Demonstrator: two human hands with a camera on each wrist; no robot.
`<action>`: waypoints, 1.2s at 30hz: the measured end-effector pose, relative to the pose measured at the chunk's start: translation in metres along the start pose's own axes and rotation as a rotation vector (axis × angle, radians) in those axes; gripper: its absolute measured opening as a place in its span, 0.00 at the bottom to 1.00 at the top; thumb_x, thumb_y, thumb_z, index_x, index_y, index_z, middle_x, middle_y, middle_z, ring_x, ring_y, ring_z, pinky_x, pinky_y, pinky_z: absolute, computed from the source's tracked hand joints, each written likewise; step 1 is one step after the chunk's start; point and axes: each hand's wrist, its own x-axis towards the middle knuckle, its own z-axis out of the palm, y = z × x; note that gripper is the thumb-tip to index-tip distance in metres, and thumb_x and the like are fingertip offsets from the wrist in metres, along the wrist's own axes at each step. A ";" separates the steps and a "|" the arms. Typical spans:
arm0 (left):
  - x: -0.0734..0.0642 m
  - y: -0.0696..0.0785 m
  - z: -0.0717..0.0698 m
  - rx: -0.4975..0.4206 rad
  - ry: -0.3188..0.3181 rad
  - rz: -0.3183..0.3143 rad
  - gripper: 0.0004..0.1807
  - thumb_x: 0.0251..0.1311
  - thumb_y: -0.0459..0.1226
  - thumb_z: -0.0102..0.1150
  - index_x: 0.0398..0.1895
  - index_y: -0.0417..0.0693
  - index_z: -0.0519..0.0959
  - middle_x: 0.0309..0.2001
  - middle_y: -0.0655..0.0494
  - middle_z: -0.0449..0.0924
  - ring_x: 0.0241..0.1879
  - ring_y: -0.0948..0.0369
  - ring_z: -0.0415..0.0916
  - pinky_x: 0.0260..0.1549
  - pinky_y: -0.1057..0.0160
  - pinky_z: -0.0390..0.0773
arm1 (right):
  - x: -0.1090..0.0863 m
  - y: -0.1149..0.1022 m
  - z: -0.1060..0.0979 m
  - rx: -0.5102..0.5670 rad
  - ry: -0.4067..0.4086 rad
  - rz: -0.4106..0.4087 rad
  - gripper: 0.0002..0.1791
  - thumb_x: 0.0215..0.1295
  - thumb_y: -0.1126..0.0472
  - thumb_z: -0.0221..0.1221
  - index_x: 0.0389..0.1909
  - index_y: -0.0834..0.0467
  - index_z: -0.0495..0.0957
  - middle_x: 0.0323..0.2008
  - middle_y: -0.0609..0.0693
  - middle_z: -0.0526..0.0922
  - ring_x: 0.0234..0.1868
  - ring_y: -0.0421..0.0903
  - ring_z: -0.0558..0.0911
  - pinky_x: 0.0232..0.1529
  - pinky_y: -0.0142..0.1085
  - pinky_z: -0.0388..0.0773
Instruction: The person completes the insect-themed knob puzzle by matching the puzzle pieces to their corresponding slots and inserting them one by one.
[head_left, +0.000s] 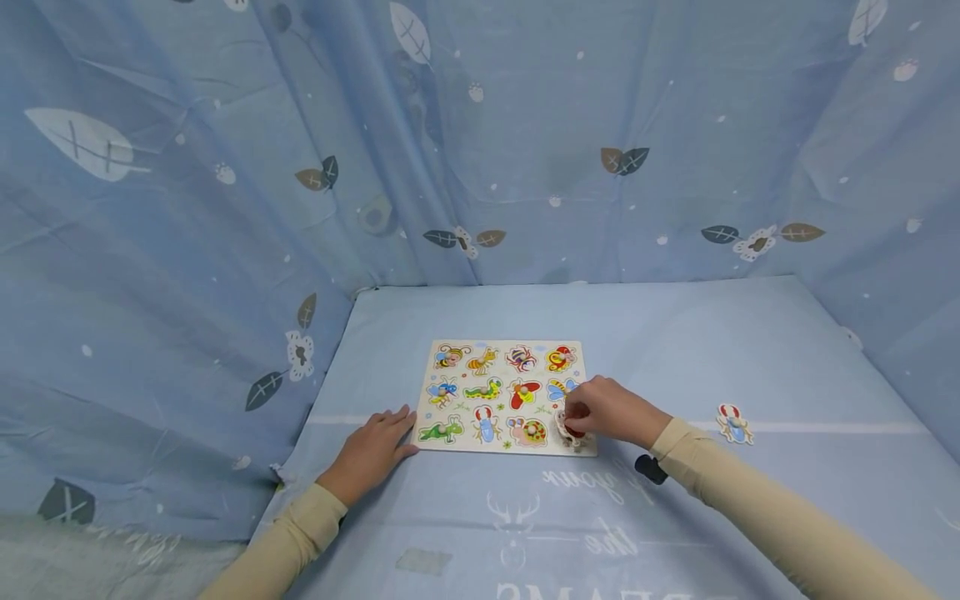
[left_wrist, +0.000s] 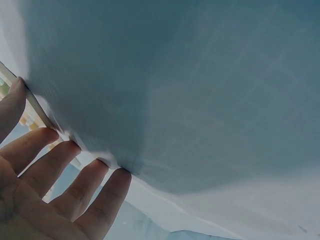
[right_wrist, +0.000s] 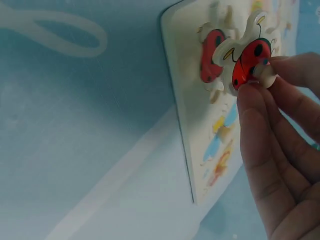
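Note:
A white wooden peg puzzle board (head_left: 495, 447) with colourful insect pictures lies flat on the cloth. The right hand (head_left: 611, 410) pinches the round wooden knob of a red ladybug puzzle piece (right_wrist: 246, 62) with black spots. That piece hangs tilted close over the board's near right corner, beside the red ladybug picture (right_wrist: 212, 57) in its recess. At the board's left edge rests the left hand (head_left: 373, 450), its fingers spread and fairly straight. In the left wrist view, the fingertips (left_wrist: 122, 176) meet the cloth and the thumb side touches the board's rim (left_wrist: 37, 107).
A loose beetle puzzle piece (head_left: 734, 423), blue and red, lies on the cloth to the right. Light blue printed cloth (head_left: 675, 350) covers the table. Patterned curtains (head_left: 525, 125) hang behind and on both sides. A small black object (head_left: 651, 469) shows beneath the right wrist.

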 end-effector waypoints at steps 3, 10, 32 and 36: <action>0.000 -0.001 0.002 -0.001 0.003 0.010 0.32 0.67 0.48 0.66 0.69 0.41 0.76 0.69 0.42 0.76 0.65 0.41 0.76 0.60 0.41 0.81 | 0.006 0.001 0.005 -0.032 -0.010 0.034 0.11 0.66 0.62 0.69 0.23 0.51 0.84 0.21 0.37 0.81 0.22 0.33 0.74 0.27 0.26 0.74; 0.000 -0.003 0.003 0.011 0.015 0.027 0.32 0.67 0.48 0.66 0.69 0.41 0.76 0.69 0.41 0.77 0.65 0.41 0.77 0.59 0.42 0.82 | 0.015 -0.001 0.014 -0.058 -0.057 0.145 0.14 0.66 0.60 0.70 0.20 0.51 0.82 0.19 0.41 0.78 0.21 0.37 0.73 0.24 0.27 0.72; 0.000 -0.002 0.005 -0.018 0.014 0.014 0.32 0.66 0.47 0.67 0.69 0.42 0.76 0.70 0.42 0.76 0.66 0.41 0.76 0.59 0.41 0.82 | -0.016 0.024 0.000 0.078 0.045 0.218 0.10 0.65 0.52 0.71 0.31 0.51 0.82 0.23 0.43 0.78 0.26 0.39 0.73 0.28 0.32 0.71; 0.001 -0.003 0.007 -0.012 0.013 0.013 0.32 0.66 0.48 0.67 0.70 0.43 0.76 0.70 0.43 0.76 0.66 0.41 0.76 0.59 0.41 0.82 | -0.051 0.059 -0.023 0.018 0.076 0.278 0.08 0.63 0.57 0.71 0.36 0.55 0.84 0.32 0.46 0.84 0.33 0.42 0.79 0.33 0.36 0.79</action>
